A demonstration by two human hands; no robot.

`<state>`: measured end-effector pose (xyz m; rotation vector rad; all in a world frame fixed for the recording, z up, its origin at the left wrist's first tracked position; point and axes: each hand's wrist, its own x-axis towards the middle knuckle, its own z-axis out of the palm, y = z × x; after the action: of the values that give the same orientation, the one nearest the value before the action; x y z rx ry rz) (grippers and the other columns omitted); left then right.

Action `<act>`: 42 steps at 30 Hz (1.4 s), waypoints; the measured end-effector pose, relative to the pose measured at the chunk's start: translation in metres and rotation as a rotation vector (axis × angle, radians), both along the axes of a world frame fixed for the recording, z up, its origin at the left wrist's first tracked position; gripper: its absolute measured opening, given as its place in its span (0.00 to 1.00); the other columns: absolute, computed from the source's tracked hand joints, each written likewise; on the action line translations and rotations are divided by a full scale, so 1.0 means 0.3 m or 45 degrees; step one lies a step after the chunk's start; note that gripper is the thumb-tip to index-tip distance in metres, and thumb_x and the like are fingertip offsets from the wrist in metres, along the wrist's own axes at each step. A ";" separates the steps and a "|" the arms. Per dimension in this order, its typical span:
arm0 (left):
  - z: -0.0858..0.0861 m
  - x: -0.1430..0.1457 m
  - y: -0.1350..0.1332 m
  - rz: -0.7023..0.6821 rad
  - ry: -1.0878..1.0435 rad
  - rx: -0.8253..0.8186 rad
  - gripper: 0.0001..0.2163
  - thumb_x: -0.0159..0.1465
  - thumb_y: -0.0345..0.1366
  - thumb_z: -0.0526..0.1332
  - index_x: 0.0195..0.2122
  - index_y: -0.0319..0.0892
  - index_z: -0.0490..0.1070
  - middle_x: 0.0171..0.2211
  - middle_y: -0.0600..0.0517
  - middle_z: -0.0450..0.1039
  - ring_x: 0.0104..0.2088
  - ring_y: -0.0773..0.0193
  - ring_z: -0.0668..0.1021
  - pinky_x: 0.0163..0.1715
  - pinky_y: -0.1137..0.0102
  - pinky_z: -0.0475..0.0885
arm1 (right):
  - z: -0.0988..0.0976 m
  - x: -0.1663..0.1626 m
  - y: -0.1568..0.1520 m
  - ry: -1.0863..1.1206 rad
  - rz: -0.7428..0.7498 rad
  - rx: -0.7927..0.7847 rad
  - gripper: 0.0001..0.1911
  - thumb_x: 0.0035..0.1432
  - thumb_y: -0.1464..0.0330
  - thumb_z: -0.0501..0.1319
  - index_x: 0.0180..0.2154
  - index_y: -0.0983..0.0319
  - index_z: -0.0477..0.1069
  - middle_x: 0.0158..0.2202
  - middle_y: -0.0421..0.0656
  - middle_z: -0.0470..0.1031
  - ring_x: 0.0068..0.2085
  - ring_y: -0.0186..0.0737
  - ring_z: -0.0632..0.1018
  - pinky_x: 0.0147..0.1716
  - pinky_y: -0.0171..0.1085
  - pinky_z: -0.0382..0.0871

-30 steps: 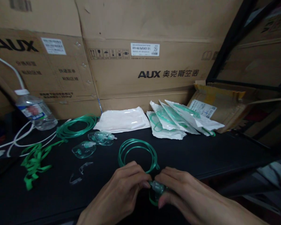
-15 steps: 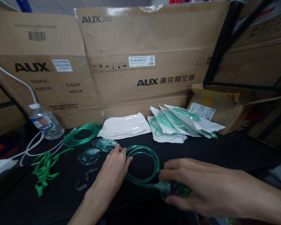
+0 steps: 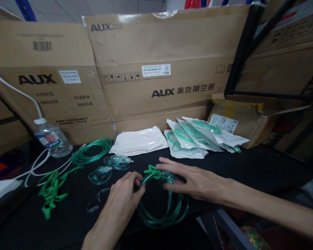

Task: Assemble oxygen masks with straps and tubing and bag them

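A person's 2 bare hands work over a coil of green oxygen tubing (image 3: pixel 161 211) at the near edge of a black worktop (image 3: pixel 250 170). The left hand (image 3: pixel 122 196) is closed on the coil's left side, fingers curled round the strands, while the right hand (image 3: pixel 195 180) lies flat and spread over a clear oxygen mask (image 3: pixel 167 177) that rests on the coil's far side, its fingers loose and not gripping; a knot of green strap (image 3: pixel 151 171) shows just beyond its fingertips. The coil's lower loops hang a little past the worktop's front edge. To the left lie 2 more clear masks (image 3: pixel 108 168), side by side, with a second coil of green tubing (image 3: pixel 92 151) behind them and a tangle of green elastic straps (image 3: pixel 50 191) nearer the corner. 2 small clear plastic pieces (image 3: pixel 96 200) sit just left of the left hand. Farther back, a flat white pouch (image 3: pixel 139 140) lies beside a fanned stack of sealed packets (image 3: pixel 198 139) holding green tubing. A water bottle (image 3: pixel 50 139) lies tilted at the far left amid white cables (image 3: pixel 39 166). AUX-printed cardboard cartons (image 3: pixel 161 69) wall off the rear, and a torn brown parcel (image 3: pixel 237 121) leans at the right beside black shelving (image 3: pixel 240 55).
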<state>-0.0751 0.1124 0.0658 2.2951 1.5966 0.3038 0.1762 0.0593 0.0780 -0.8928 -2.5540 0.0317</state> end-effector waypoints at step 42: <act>-0.068 0.021 -0.043 -0.587 -0.014 0.428 0.11 0.69 0.26 0.58 0.46 0.44 0.77 0.41 0.50 0.74 0.40 0.59 0.80 0.39 0.66 0.77 | -0.205 -0.256 -0.309 2.039 -0.961 -1.929 0.32 0.50 0.40 0.67 0.36 0.63 0.76 0.34 0.45 0.82 0.37 0.50 0.85 0.42 0.50 0.78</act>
<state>-0.0689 0.0993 0.0455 2.8193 1.0223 0.4939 0.0995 -0.0336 0.0165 -1.2779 -0.3045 1.6947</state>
